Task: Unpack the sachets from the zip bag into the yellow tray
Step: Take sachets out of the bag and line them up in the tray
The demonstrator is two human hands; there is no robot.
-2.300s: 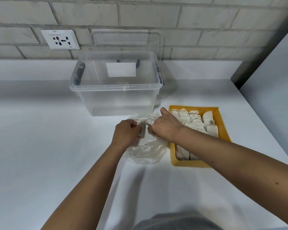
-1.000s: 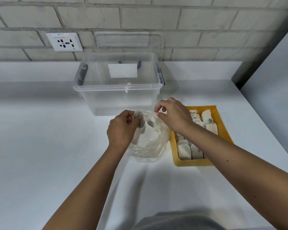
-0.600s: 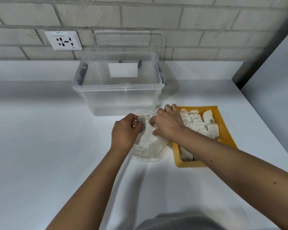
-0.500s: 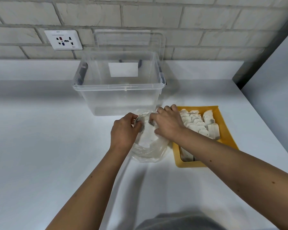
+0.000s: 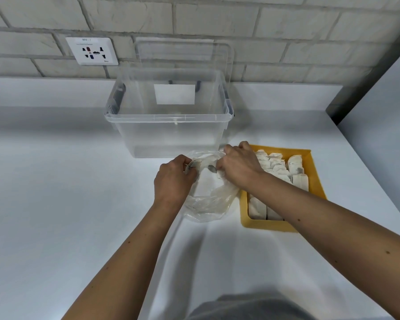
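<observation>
A crumpled clear zip bag point(image 5: 211, 199) lies on the white counter between my hands. My left hand point(image 5: 173, 179) pinches the left side of the bag's mouth. My right hand point(image 5: 237, 165) grips the right side of the mouth with curled fingers. The bag's inside looks empty of sachets from here. Right of the bag stands the yellow tray point(image 5: 316, 176), holding several white sachets point(image 5: 277, 167) packed in rows; my right forearm crosses over its near half.
A clear plastic storage bin point(image 5: 169, 116) with a white label stands just behind the bag, its lid leaning on the brick wall. A wall socket point(image 5: 91, 50) is at the back left. A grey panel point(image 5: 379, 107) borders the counter on the right.
My right hand dropped from above the bag onto the right side of its mouth. Both hands have held the bag's mouth with little movement over the last half second.
</observation>
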